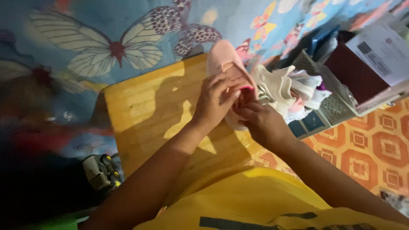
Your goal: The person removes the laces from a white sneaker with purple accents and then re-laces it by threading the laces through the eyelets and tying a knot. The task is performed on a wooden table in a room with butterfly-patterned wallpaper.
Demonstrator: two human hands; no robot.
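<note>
Two hands on one pink shoe (226, 68)
Beside it, basket (336, 106) holds pale shoes (285, 89); left hand (215, 100) and right hand (262, 121) pinch its opening above the surface (145, 106).

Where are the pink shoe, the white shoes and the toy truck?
pink shoe (222, 55), head view, on its toe.
white shoes (279, 87), head view, on an upper.
toy truck (100, 170), head view, on its body.

Pink shoe (226, 64), soft knit-looking upper, brighter pink lining at the opening. Lies lengthwise over the far edge of a yellow wooden table (145, 110), toe end pointing away. Opening end toward the person, mostly covered. Sole not visible. Held at the opening from both sides.
</note>
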